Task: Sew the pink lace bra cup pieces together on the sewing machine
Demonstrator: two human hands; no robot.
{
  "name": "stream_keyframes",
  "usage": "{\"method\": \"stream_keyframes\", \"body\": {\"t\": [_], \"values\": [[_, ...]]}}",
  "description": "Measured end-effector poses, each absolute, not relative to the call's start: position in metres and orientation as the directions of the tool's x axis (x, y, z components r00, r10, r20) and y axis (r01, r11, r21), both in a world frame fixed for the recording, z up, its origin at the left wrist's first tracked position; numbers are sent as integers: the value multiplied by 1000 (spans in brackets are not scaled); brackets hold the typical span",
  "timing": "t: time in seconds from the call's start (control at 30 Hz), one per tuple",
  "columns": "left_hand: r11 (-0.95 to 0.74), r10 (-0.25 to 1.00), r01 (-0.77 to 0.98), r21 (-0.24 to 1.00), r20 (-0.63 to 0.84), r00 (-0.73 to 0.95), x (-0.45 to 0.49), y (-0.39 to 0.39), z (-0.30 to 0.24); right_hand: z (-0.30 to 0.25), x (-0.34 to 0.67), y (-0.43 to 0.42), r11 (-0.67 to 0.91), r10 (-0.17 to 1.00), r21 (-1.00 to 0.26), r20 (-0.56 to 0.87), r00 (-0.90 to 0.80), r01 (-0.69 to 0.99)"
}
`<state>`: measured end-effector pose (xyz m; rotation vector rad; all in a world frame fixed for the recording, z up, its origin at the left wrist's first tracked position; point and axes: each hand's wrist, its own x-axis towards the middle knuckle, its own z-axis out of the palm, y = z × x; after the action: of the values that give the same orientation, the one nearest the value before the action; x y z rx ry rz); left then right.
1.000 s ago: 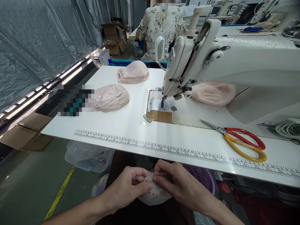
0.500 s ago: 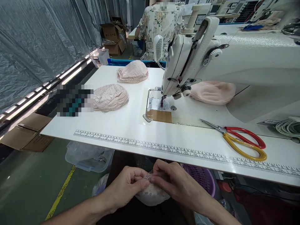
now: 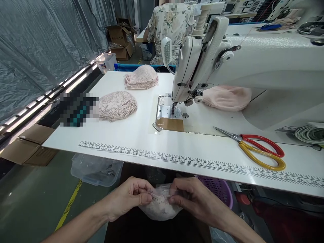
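Note:
A cup-shaped piece of whitish lace fabric (image 3: 162, 206) hangs over my lap, below the table's front edge. My left hand (image 3: 135, 195) pinches its upper left edge between thumb and fingers. On the opposite side, my right hand (image 3: 187, 197) grips the upper right edge the same way. Between the two hands the edge is stretched out. Ahead on the table, a sewing machine (image 3: 192, 67) stands with its needle (image 3: 173, 108) over the plate. Scissors with red and yellow handles (image 3: 260, 150) lie to the right, blades slightly apart.
Two stacks of pale pink lace cups (image 3: 117, 105) (image 3: 141, 77) sit on the white table (image 3: 101, 131), left of the machine. Smooth pink fabric (image 3: 227, 98) lies behind the needle. Under the table are a clear plastic bin (image 3: 97, 168) and a purple basket (image 3: 217, 189). Another person (image 3: 172, 30) is beyond.
My hands have moved apart from each other, spreading the fabric's edge between them. The view has shifted slightly; the scissors and stacks lie as before.

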<state>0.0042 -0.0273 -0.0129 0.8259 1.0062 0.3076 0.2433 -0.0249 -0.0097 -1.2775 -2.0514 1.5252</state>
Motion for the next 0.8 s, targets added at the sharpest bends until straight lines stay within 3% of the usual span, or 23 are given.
{"method": "stream_keyframes", "body": {"t": [0.33,0.67,0.8], "values": [[545,580,253,799,-578,575,0,-26,-2,-10,239,-27,116,735,-940,-136,-664,321],[402,539,333,853,-515,667,-20,-17,9,-22,239,-33,63,772,-947,-154,-617,316],[403,520,313,860,-497,695,-20,-14,8,-20,242,-36,-42,811,-953,-208,-546,301]]}}
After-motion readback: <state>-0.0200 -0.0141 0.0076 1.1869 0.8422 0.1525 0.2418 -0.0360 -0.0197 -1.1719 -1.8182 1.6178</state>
